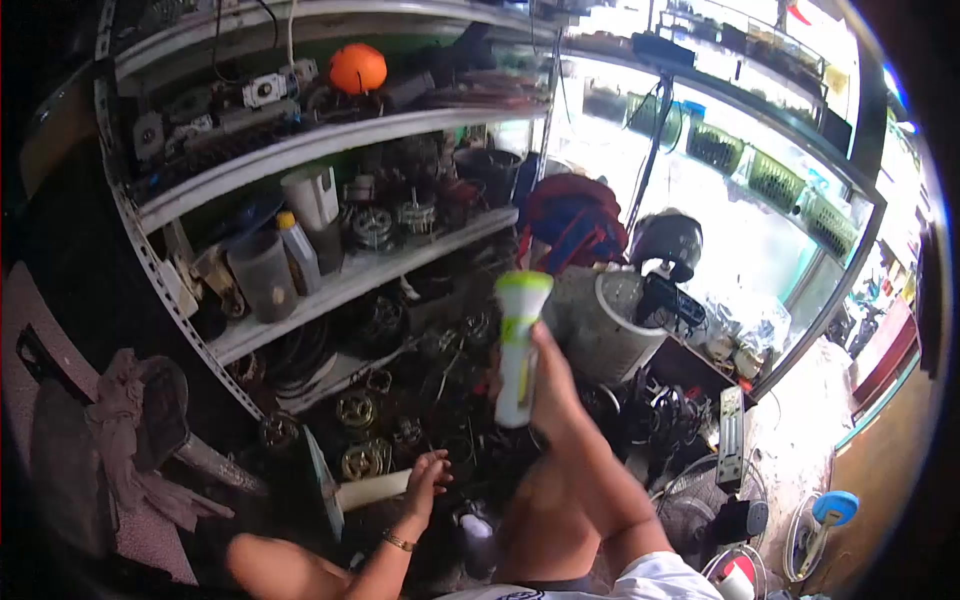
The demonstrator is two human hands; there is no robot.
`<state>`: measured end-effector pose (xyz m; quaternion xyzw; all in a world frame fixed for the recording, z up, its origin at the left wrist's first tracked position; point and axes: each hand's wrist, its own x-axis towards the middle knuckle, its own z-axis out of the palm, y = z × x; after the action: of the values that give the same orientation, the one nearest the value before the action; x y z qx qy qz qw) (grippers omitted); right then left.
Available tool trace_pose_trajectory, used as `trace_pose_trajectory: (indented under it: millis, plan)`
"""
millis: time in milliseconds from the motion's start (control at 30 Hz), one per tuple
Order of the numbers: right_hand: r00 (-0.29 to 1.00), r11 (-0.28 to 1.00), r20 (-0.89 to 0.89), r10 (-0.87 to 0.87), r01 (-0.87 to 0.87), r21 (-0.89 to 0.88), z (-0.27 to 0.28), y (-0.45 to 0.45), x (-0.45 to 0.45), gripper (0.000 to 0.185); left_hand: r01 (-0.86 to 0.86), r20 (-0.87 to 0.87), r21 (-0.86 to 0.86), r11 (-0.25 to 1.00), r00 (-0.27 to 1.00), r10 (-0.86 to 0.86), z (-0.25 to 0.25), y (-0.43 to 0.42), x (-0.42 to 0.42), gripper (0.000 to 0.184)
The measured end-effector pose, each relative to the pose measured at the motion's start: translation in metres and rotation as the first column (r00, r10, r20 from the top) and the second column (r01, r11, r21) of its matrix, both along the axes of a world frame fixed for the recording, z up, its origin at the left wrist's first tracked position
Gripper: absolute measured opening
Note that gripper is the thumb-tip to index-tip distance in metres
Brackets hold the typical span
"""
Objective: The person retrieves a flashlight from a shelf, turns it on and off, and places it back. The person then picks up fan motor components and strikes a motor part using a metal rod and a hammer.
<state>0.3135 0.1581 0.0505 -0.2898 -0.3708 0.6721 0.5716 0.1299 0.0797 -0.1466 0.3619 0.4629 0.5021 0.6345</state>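
My right hand point(552, 388) is wrapped round the body of a white flashlight point(513, 385) with a lime-green head, held upright in front of me with the head at the top. Lower down and to the left is my left hand point(428, 482), with a bracelet on its wrist. Its fingers are loosely bent and apart, and nothing shows in them. Beside it lies a cream-coloured tube point(375, 490), joined to a flat pale plate point(325, 485); whether the fingers touch the tube I cannot tell.
Motor parts point(362, 460) cover the dark floor ahead. A metal shelf point(330, 155) holds an orange round object point(358, 68), containers and coils. To the right stand a perforated white basket point(610, 325), a dark helmet point(668, 243) and a fan guard point(690, 505). A cloth point(140, 450) hangs at left.
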Motion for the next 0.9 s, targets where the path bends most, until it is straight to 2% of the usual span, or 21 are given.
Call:
trace_pose_trajectory:
  millis: [33,100,133,167,233,300,333,367,433,500,567,600,633,667,700,733,800,900]
  plan:
    - [0.997,0.990,0.029,-0.070,0.066,0.122,0.038,0.007,0.004,0.052,0.017,-0.031,0.001,1.000,0.999,-0.017,0.005,0.005,0.004,0.030]
    - [0.986,0.906,-0.028,-0.166,0.164,0.390,0.106,0.019,0.012,0.054,0.049,-0.046,0.058,0.997,0.998,-0.047,0.018,0.009,0.009,0.030]
    - [0.965,0.848,-0.100,-0.241,0.260,0.462,0.137,0.024,0.016,0.052,0.040,-0.041,0.050,0.998,0.998,-0.038,0.018,0.011,0.010,0.030]
    - [0.984,0.821,-0.115,-0.137,0.178,0.543,0.159,0.029,0.026,0.051,0.046,-0.045,0.069,0.997,0.998,-0.043,0.014,0.015,0.011,0.030]
    - [0.946,0.758,-0.223,-0.235,0.322,0.567,0.191,0.028,0.025,0.054,0.039,-0.052,0.074,0.997,0.998,-0.035,0.012,0.016,0.013,0.030]
    - [0.980,0.817,-0.192,-0.052,0.153,0.556,0.181,0.032,0.018,0.053,0.037,-0.068,0.056,0.998,0.997,-0.033,0.013,0.016,0.013,0.028]
    - [0.989,0.885,-0.130,-0.064,0.116,0.452,0.164,0.033,0.008,0.053,0.028,-0.069,0.055,0.998,0.997,-0.024,0.010,0.014,0.013,0.027]
    - [0.996,0.937,-0.061,-0.066,0.083,0.339,0.139,0.033,-0.005,0.053,0.005,-0.066,0.043,0.999,0.998,-0.003,0.009,0.014,0.011,0.027]
    - [0.986,0.964,0.170,0.001,-0.046,0.261,0.078,0.032,-0.030,0.053,0.034,-0.100,0.078,0.996,0.995,-0.026,0.006,0.012,0.008,0.029]
    - [0.941,0.978,0.287,0.178,-0.200,0.050,0.019,0.036,-0.047,0.051,0.038,-0.117,0.053,0.998,0.993,-0.032,0.004,0.022,0.000,0.030]
    - [0.946,0.968,0.216,0.244,-0.224,-0.110,-0.042,0.057,-0.063,0.048,0.172,-0.143,0.128,0.977,0.978,-0.154,-0.004,0.040,-0.017,0.029]
    - [0.944,0.965,0.211,0.254,-0.233,-0.119,-0.051,0.062,-0.068,0.048,0.214,-0.209,0.207,0.955,0.963,-0.171,-0.021,0.055,-0.029,0.028]
    - [0.944,0.954,0.200,0.263,-0.224,-0.198,-0.058,0.067,-0.072,0.047,0.274,-0.393,0.264,0.925,0.906,-0.156,-0.024,0.067,-0.046,0.028]
    - [0.944,0.937,0.189,0.269,-0.212,-0.276,-0.062,0.070,-0.076,0.045,0.269,-0.494,0.275,0.923,0.863,-0.105,0.004,0.070,-0.058,0.027]
    - [0.944,0.934,0.185,0.274,-0.215,-0.286,-0.061,0.072,-0.080,0.045,0.269,-0.587,0.285,0.920,0.807,-0.054,0.034,0.068,-0.069,0.026]
    - [0.938,0.937,0.191,0.289,-0.236,-0.258,-0.057,0.074,-0.084,0.046,0.265,-0.585,0.277,0.924,0.809,-0.057,0.042,0.068,-0.079,0.026]
    - [0.918,0.928,0.189,0.349,-0.311,-0.204,-0.046,0.077,-0.092,0.047,0.265,-0.582,0.235,0.935,0.809,-0.083,0.050,0.070,-0.096,0.029]
    - [0.925,0.914,0.113,0.363,-0.330,-0.236,-0.046,0.084,-0.108,0.047,0.298,-0.654,0.265,0.917,0.754,-0.056,0.047,0.054,-0.108,0.027]
